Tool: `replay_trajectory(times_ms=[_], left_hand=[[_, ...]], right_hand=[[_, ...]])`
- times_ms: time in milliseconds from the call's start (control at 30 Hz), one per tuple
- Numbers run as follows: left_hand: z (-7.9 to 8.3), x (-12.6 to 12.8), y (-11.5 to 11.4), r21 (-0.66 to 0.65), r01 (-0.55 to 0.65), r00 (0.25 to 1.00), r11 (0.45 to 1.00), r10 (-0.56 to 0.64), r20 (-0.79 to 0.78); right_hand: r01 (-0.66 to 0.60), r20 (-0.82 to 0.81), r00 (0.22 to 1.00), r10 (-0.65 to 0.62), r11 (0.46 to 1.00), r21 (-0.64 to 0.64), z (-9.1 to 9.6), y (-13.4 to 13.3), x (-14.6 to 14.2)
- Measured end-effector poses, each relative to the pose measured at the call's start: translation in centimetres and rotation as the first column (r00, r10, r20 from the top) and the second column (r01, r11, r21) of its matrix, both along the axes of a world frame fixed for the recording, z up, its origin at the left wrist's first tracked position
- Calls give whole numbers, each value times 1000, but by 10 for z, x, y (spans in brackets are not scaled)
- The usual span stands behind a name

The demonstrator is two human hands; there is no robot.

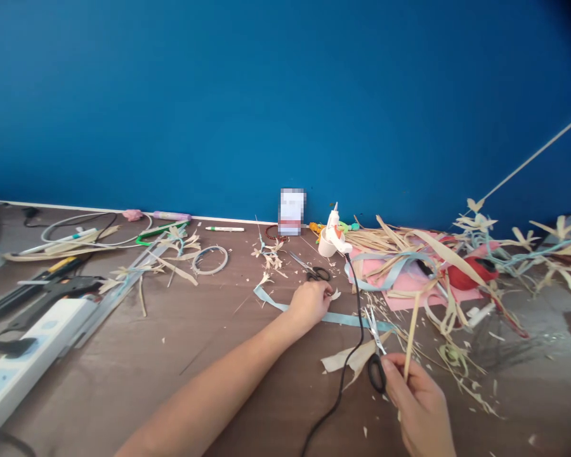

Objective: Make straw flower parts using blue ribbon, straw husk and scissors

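Observation:
My left hand (310, 306) is closed over the table, its fingers curled down beside a small cream scrap (335, 294). What those fingers pinch, if anything, is hidden. Under this hand runs a pale blue ribbon (345, 318). Just beyond it lie scissors with black handles (318, 274). My right hand (417, 400) is closed on a second pair of scissors (376, 336), blades pointing away and slightly parted. The same hand also grips an upright pale straw strip (412, 327). A wide cream leaf strip (345, 360) lies left of these scissors.
A black cable (346, 368) crosses between my hands from a white glue gun (334, 228) standing in a cup. Straw strips (378, 240) and a red bundle (471, 273) crowd the right. A power strip (40, 343) and black glue gun (59, 295) lie left.

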State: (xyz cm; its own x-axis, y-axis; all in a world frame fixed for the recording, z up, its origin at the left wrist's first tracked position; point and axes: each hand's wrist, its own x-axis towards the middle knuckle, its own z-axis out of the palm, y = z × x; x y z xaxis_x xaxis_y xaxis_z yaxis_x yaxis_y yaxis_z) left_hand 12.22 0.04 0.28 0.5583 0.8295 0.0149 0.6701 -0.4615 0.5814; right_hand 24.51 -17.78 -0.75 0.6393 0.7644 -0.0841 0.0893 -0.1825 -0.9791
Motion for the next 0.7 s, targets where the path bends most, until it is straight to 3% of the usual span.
replay_trajectory(times_ms=[400, 700], left_hand=[[1, 32, 6, 25, 25, 1000, 999, -25, -4], [2, 32, 13, 85, -23, 1000, 996, 23, 3]], right_hand=[[15, 3, 1000, -15, 1000, -19, 2, -1, 1], [1, 41, 999, -1, 1000, -4, 8, 0, 0]])
